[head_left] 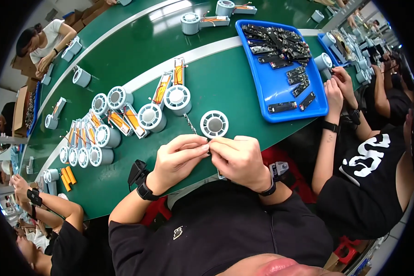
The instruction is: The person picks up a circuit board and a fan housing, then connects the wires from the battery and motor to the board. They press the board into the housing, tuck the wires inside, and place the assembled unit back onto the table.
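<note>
My left hand (181, 156) and my right hand (239, 158) meet in front of my chest, fingertips pinched close together. A narrow dark circuit board (190, 123), seen nearly edge-on, sticks out beyond my left fingers, which are closed on it. My right thumb and fingers are also closed, on something small that they hide. Just beyond my fingertips a pale blue round housing (214, 124) stands on the green table, its slotted ring and grey centre facing up. Whether my fingers touch it I cannot tell.
A blue tray (273, 94) of black circuit boards (280, 43) lies to the right. Several pale blue housings (152, 117) with orange parts in their handles stand left on the green table (207, 76). Orange cylinders (68, 177) lie farther left. A co-worker's hands (338, 85) are near the tray.
</note>
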Action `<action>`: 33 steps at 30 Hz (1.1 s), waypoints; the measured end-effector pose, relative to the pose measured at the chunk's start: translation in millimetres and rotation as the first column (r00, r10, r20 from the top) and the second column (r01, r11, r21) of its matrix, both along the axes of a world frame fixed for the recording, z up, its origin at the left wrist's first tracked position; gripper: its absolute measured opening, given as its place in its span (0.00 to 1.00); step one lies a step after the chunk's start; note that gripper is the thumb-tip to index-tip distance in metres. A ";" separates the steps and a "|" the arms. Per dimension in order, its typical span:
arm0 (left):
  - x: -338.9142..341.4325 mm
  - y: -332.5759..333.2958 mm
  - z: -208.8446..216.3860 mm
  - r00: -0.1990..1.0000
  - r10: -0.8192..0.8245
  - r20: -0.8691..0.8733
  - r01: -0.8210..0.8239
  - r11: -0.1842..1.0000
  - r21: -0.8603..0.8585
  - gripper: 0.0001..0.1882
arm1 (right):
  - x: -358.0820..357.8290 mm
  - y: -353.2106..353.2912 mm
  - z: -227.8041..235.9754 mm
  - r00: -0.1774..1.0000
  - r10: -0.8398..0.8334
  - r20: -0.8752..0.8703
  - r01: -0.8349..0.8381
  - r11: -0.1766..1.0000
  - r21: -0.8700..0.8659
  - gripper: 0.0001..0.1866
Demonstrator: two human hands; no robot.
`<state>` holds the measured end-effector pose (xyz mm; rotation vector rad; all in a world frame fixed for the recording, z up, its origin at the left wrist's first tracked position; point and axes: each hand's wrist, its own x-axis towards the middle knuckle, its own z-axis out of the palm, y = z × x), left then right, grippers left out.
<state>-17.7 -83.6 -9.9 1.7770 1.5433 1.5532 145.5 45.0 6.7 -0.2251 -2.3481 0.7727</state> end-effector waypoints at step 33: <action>1.7 -0.3 -13.2 0.993 0.106 -0.047 -0.103 0.993 0.063 0.12 | -2.3 -11.0 -10.4 1.000 0.019 -0.005 -0.020 0.977 -0.210 0.14</action>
